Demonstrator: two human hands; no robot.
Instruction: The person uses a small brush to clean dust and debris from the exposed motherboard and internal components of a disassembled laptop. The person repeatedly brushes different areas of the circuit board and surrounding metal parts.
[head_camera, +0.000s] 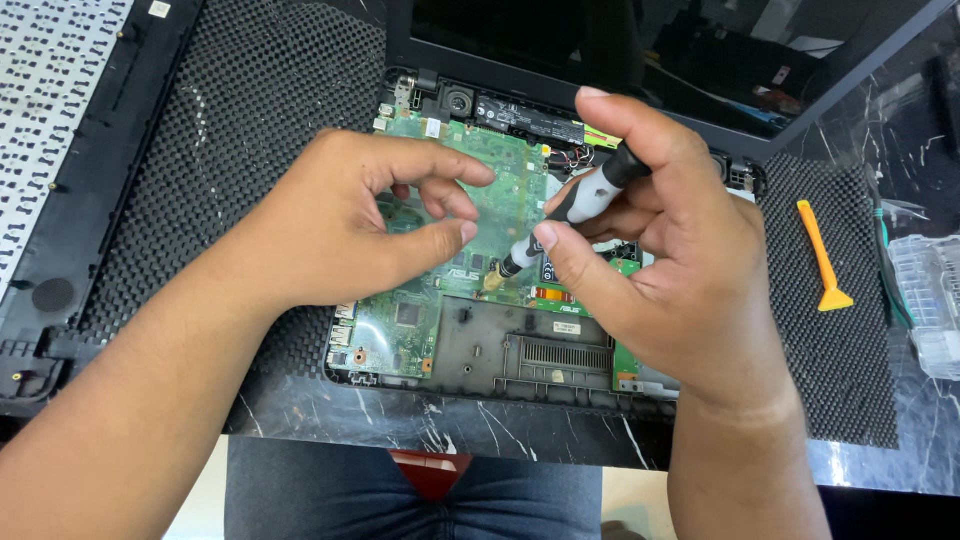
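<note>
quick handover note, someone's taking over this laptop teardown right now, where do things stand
Right hand: holds a grey and black screwdriver, tip down on the green motherboard.
Left hand: hovers over the board, thumb and forefinger pinched, holding nothing visible.
Laptop base sits open on a black mat; the removed keyboard panel lies far left, an orange pry tool to the right.
Done: top cover off. Left: board still seated in the base.

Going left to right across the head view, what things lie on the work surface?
Removed keyboard panel → black dotted mat → left hand → green circuit board → screwdriver held in the right hand → orange pry tool → clear plastic box.
</note>
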